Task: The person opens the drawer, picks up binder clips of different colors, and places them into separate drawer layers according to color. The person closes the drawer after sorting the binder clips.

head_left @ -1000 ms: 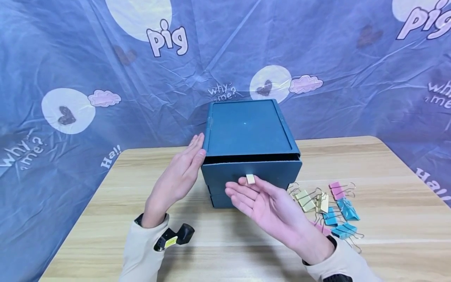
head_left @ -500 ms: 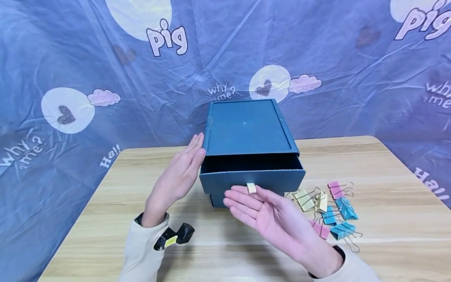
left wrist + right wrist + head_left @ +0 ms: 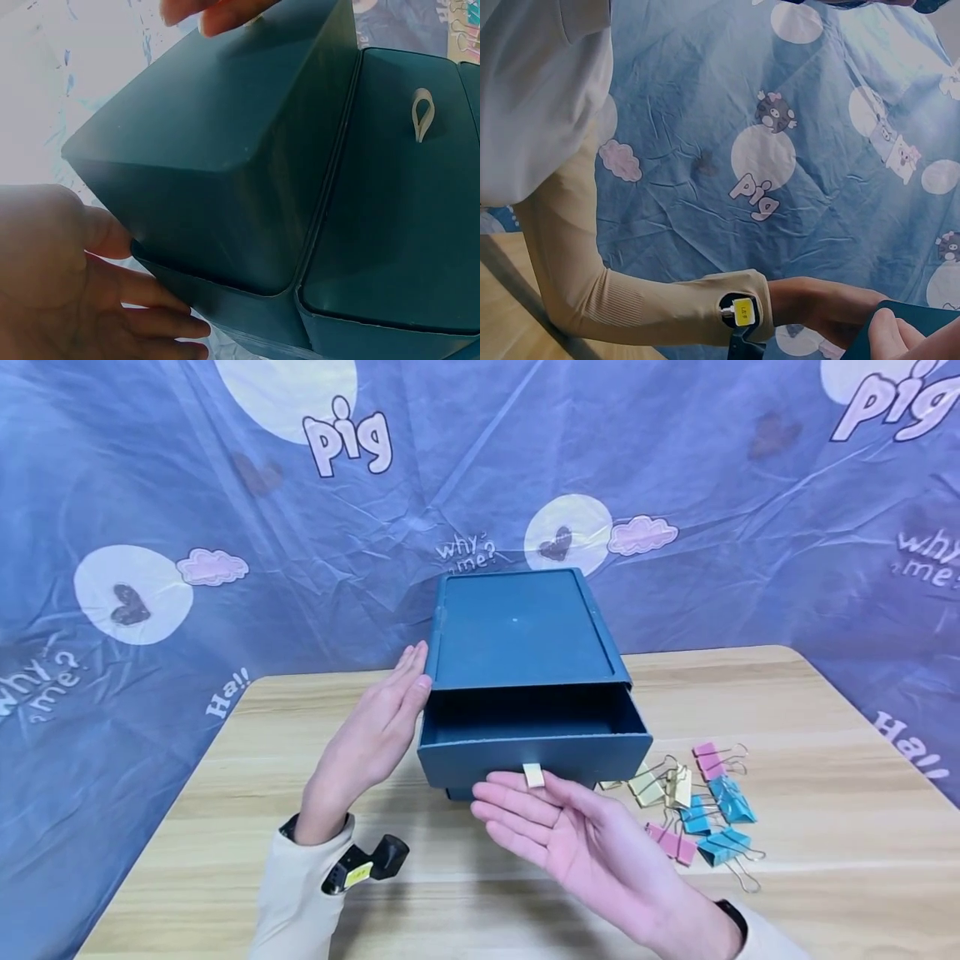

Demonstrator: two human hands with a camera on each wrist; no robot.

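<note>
A dark blue drawer box (image 3: 525, 631) stands on the table, its upper drawer (image 3: 480, 756) pulled partway out. The part of its inside that shows holds nothing. My right hand (image 3: 577, 835), palm up, holds the drawer's small cream pull tab (image 3: 533, 775) at the thumb and index finger; the other fingers lie straight. Against the left side of the box rests my left hand (image 3: 375, 735), fingers straight and together. In the left wrist view, the left hand (image 3: 60, 277) lies along the casing beside the extended drawer, and a lower drawer (image 3: 390, 217) has a looped tab (image 3: 423, 112).
Several binder clips in pink (image 3: 708, 762), blue (image 3: 731, 799) and pale yellow (image 3: 678, 787) lie loose to the right of the box. A wooden table (image 3: 247, 793) carries everything. Behind it hangs a printed blue cloth (image 3: 300, 527).
The upper drawer has slid out toward me from nearly closed, my right hand moving back with the tab. My left hand has stayed against the side of the box.
</note>
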